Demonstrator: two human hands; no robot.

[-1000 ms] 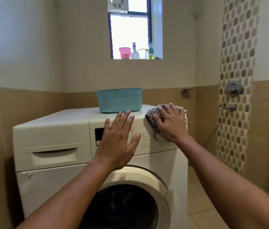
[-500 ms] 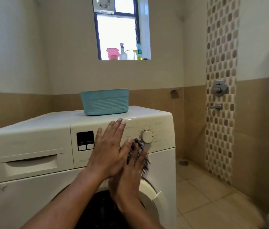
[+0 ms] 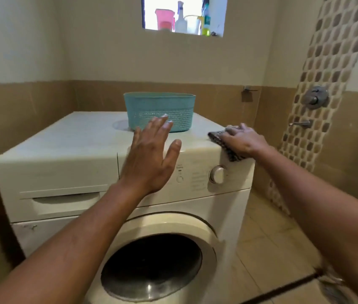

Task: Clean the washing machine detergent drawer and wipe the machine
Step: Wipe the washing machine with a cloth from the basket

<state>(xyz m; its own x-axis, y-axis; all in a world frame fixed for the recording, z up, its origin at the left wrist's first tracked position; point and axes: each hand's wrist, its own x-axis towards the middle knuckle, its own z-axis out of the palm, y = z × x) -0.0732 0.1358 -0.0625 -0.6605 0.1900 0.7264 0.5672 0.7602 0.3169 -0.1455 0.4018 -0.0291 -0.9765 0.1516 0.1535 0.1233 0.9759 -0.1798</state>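
White washing machine [image 3: 68, 150] panel lettering too blurred to read.

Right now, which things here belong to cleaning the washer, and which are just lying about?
For the job: white front-loading washing machine; its closed detergent drawer; dark patterned cloth under the right hand.

Lying about: teal plastic basket; pink jug and bottles on the windowsill.

The washing machine [image 3: 68, 148] top lies bare at left and near; the teal basket [image 3: 159, 110] blocks its far middle, and a cloth [image 3: 224, 143] covers the right corner.
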